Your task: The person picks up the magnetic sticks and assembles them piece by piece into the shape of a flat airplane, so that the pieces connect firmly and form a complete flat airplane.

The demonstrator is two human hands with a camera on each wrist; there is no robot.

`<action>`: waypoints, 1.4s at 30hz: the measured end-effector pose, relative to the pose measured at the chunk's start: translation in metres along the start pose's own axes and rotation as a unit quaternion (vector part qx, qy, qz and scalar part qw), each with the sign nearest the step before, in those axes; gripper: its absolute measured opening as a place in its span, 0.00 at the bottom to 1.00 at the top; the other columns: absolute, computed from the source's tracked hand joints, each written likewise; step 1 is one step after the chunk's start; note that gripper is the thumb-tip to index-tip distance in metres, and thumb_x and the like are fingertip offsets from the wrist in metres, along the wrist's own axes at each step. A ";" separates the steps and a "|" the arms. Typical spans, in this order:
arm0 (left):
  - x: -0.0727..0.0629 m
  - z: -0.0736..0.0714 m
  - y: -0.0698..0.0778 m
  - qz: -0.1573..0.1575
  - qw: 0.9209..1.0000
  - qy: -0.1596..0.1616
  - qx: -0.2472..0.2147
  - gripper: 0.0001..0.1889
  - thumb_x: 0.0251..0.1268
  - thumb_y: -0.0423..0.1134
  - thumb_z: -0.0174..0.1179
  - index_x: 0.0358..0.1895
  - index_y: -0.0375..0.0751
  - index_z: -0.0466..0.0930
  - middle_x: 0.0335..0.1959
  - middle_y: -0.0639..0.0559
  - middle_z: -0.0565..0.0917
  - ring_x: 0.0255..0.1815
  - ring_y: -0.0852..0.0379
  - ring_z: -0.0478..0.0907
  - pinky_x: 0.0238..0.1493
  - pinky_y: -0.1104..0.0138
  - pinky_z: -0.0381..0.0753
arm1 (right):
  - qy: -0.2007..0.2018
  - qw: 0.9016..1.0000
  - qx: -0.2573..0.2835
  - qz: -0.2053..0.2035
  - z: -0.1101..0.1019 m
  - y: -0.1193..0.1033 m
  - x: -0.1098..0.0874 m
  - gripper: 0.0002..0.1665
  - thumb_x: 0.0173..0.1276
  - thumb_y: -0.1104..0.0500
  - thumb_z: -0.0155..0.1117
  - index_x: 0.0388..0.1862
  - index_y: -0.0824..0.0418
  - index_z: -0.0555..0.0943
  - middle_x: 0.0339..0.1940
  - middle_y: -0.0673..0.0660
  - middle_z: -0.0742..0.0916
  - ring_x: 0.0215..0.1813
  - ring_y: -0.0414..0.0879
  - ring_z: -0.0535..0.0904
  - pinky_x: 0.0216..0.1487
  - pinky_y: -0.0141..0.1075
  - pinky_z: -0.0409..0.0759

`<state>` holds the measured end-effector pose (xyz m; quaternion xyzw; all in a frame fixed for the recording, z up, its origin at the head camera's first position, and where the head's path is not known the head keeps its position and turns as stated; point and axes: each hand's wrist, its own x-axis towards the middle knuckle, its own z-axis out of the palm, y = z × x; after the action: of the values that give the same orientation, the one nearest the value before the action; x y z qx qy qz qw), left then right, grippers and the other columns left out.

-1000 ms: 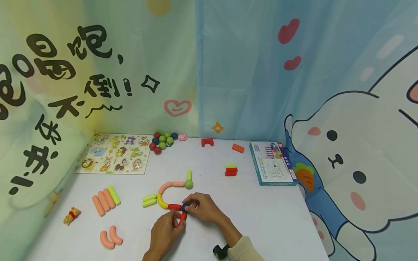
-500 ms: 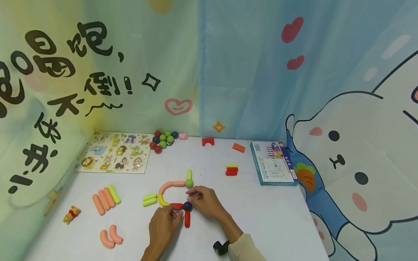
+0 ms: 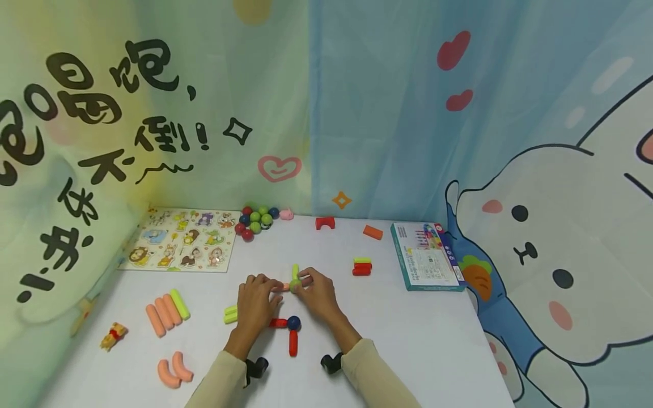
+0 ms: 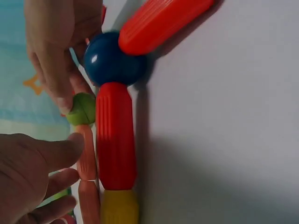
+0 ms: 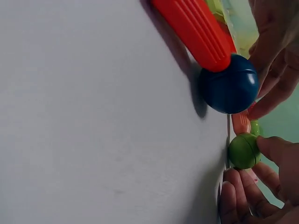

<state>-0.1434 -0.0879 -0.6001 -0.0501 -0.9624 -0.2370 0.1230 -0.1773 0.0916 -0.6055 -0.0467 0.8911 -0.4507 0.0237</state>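
In the head view my left hand (image 3: 255, 300) pinches a straight pink rod (image 3: 286, 287), part of a toy shape built of rods and balls. My right hand (image 3: 318, 292) holds the green ball (image 5: 244, 150) at the rod's end between thumb and fingers. From that ball a light green rod (image 3: 295, 271) points away. Closer to me, a dark blue ball (image 3: 293, 323) joins two red rods (image 3: 293, 343), one running left under my left hand, one toward me. A yellow curved piece (image 4: 120, 206) follows the left one; my left hand hides much of the curve in the head view.
Pink and green rods (image 3: 168, 311), two curved pink pieces (image 3: 175, 369) and a bear figure (image 3: 113, 336) lie left. Behind are an animal board (image 3: 178, 241), several balls (image 3: 255, 221) and red and orange blocks (image 3: 372, 232). A box (image 3: 427, 256) stands right, near short rods (image 3: 362, 267).
Both hands have left the blue ball and the red rod, which now points straight toward me. They moved away from me to the green ball and the pink rod.
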 end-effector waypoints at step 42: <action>0.026 0.000 -0.042 -0.092 0.982 -0.097 -0.136 0.07 0.63 0.38 0.77 0.43 0.51 0.95 0.42 0.53 0.94 0.46 0.50 0.87 0.52 0.54 0.81 | -0.111 0.887 -0.430 -0.125 0.064 -0.079 0.133 0.35 0.82 0.56 0.58 0.83 0.34 0.66 0.68 0.59 0.79 0.66 0.51 0.71 0.64 0.44 0.76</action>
<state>-0.1751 -0.1237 -0.6115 0.0000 -0.9291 -0.3699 -0.0013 -0.2995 -0.0202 -0.5801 -0.2136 0.9758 -0.0142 0.0437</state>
